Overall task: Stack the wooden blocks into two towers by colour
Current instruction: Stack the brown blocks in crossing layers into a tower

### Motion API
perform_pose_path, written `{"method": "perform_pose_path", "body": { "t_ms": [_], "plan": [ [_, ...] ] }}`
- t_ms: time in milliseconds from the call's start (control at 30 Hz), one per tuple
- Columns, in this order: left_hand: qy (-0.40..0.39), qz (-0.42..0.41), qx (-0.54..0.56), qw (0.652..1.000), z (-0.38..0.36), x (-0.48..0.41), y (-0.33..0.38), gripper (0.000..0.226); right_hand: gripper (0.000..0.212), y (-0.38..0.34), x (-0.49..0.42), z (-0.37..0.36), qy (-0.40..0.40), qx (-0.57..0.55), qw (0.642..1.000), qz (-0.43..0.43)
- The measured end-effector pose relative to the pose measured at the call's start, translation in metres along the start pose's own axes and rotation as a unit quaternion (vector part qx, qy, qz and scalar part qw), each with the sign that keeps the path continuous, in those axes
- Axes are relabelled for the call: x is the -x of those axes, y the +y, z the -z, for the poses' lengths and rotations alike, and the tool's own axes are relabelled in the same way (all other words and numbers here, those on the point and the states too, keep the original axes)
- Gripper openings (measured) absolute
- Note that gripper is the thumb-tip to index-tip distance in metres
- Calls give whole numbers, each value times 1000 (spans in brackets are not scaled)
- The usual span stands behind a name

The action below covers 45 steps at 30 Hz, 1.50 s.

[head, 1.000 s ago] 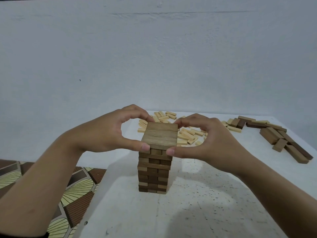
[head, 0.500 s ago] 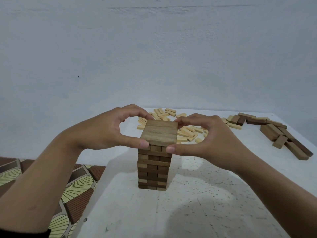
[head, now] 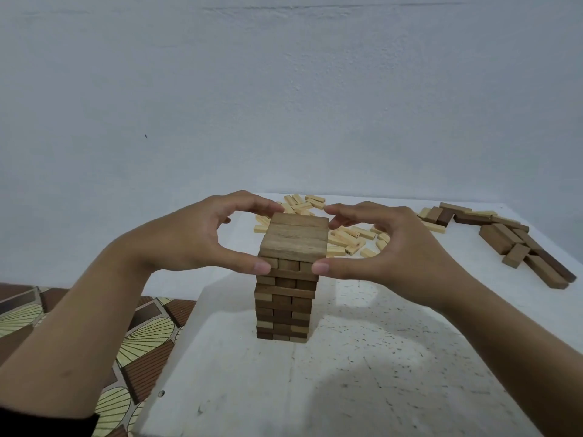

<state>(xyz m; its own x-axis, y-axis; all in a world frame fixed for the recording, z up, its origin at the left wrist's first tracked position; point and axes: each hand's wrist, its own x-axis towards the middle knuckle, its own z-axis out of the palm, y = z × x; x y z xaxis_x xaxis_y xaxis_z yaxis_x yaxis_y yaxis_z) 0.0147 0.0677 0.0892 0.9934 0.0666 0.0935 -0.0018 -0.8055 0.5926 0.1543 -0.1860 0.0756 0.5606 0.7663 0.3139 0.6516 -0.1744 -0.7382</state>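
Head view | left hand [head: 189, 244], right hand [head: 397, 257]: curled round dark tower [head: 285, 298] top | light blocks [head: 347, 234] behind

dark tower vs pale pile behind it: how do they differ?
Colour: the dark tower is brown; the pale pile is tan.
Pose: the tower's blocks are stacked in crossed layers; the pile's lie scattered.
Contact: left hand and right hand grip the tower's top; nothing touches the pile.
Both: wooden blocks on the table.

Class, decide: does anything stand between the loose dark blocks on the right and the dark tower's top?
Only the right hand, cupped against the top layer of the dark tower, lies between it and the loose dark blocks; the left hand flanks the other side.
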Motion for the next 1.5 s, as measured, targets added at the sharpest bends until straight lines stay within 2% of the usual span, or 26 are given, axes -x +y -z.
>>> {"method": "perform_pose_path", "body": {
  "t_ms": [267,433,567,833,1000,1133,1500],
  "plan": [
    [12,-14,64,998,-17,-1,-4,79,85,6,1,-7,-9,-7,1000,-14],
    [18,-22,88,996,-21,-2,-5,74,79,6,-1,-9,-14,-8,1000,-12],
    [24,-27,94,995,-22,-3,-6,70,71,6,-2,-10,-12,-9,1000,-6],
    [31,-28,96,995,-23,-3,-5,67,77,7,-3,-11,-10,0,1000,-12],
    [32,-30,98,994,-24,-3,-4,66,70,4,-1,-10,-13,-10,1000,-7],
    [36,-34,101,994,-24,-3,-3,65,82,4,0,-9,-3,-27,1000,-13],
    [52,-32,115,991,-23,-2,-2,60,73,3,-1,-11,1,-31,999,-11]
  ]
}}
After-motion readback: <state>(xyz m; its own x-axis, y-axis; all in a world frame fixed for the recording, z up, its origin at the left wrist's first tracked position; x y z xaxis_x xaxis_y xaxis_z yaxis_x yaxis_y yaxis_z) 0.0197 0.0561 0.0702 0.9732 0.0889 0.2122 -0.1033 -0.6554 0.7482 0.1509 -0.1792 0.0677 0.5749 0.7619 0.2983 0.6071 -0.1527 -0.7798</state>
